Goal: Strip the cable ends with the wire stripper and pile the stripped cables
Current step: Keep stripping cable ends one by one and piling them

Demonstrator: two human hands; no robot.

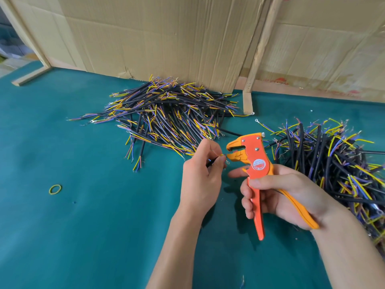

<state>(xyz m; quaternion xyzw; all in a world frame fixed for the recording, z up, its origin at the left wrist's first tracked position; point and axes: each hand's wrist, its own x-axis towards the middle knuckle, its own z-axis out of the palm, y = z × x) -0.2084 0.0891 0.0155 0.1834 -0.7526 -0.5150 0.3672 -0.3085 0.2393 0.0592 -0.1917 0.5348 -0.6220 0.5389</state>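
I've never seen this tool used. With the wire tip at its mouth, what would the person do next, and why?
Probably squeeze the handles. The left hand pinches a cable whose yellow wire end sits at the open mouth of the orange wire stripper, which the right hand grips by handles spread apart.

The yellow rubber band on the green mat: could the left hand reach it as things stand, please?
Probably not freely: the left hand is pinching a cable at the wire stripper. The mat towards the rubber band is bare, though.
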